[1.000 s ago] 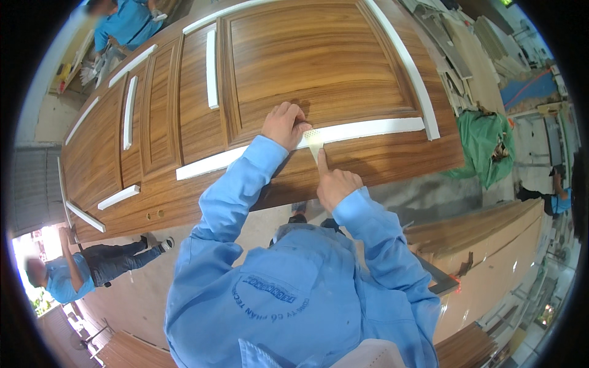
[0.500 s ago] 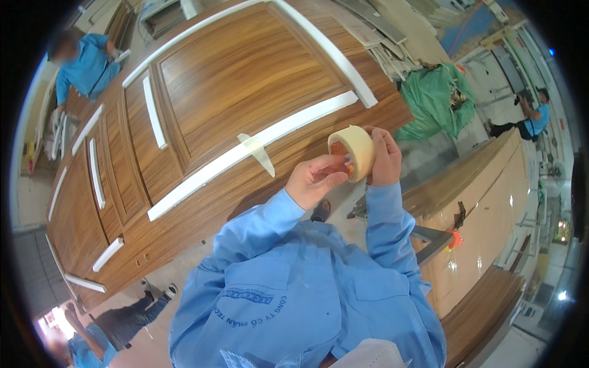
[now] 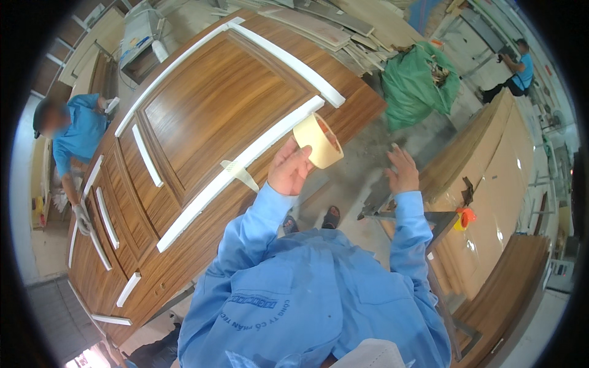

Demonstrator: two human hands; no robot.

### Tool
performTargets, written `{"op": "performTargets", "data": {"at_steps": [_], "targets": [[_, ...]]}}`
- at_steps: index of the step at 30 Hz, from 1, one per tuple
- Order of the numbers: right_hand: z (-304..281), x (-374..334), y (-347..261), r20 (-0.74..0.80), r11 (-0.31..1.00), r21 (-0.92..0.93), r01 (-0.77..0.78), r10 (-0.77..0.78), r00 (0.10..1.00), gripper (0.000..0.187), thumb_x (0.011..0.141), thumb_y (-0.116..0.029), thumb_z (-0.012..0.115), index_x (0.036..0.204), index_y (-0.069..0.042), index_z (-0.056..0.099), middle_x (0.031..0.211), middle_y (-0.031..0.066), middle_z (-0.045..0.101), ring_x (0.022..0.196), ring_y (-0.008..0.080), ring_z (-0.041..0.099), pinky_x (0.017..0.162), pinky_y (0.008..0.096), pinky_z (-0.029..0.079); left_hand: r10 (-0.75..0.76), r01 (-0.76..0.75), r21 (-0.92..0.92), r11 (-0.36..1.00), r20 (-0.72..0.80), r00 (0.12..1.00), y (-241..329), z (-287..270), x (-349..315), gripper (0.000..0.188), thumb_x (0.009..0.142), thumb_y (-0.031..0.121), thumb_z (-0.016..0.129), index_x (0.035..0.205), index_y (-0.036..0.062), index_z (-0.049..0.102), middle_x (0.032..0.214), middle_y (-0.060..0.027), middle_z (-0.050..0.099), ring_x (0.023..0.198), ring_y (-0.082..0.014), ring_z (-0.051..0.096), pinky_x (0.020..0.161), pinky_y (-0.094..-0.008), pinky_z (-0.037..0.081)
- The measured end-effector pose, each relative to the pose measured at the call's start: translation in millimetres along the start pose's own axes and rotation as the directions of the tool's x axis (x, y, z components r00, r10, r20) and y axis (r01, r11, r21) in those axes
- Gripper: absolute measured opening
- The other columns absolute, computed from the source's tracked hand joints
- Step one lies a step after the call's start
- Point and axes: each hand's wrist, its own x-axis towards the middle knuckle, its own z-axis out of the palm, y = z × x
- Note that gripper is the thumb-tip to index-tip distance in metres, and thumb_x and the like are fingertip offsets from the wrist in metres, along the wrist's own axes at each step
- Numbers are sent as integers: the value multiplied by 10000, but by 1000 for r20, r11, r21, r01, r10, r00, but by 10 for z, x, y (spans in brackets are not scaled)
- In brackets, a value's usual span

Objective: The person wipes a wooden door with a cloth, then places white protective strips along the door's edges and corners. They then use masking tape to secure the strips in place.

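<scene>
A wide roll of cream-coloured tape is gripped at its lower left edge by my left hand, close above the near edge of a brown wooden door panel. My right hand is away from the roll, over the floor, with nothing in it and its fingers stretched out. On the door lies a long white strip, crossed by a piece of pale tape left of my left hand. Another white strip runs along the door's far right side.
At the left, a co-worker in a blue shirt leans over the door with gloved hands. A green sack stands beyond the right corner. Wrapped panels and a metal frame are at my right. Another person sits far right.
My right hand has let go of the tape roll and moved right and down. The left hand now holds the roll and has shifted left. The left co-worker's gloved hand now touches the door.
</scene>
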Motion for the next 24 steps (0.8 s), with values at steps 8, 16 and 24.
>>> {"op": "performTargets", "data": {"at_steps": [8,16,24], "targets": [[363,-878,589,183,612,567,-551,559,809,184,869,50,743,1027,-42,751,954,44,738,781,141,708,696,273,561,66,-65,-38,997,36,997,156,78,97,650,952,-4,581,1566,-60,372,1583,-256,460,1453,-352,490,1233,-452,396],[-76,-355,-170,100,669,526,-525,565,819,282,879,36,734,1142,-63,714,795,9,711,687,109,623,690,246,521,64,-64,5,998,62,996,118,151,134,675,977,-20,575,1605,-47,327,1617,-255,423,1482,-318,466,1229,-428,392],[-382,115,-766,357,622,452,-640,532,768,442,882,64,703,1307,-50,661,1047,59,693,846,101,686,728,240,520,137,-145,61,988,117,984,5,235,145,654,1010,9,574,1615,-22,328,1581,-215,492,1434,-273,515,1192,-404,397]]}}
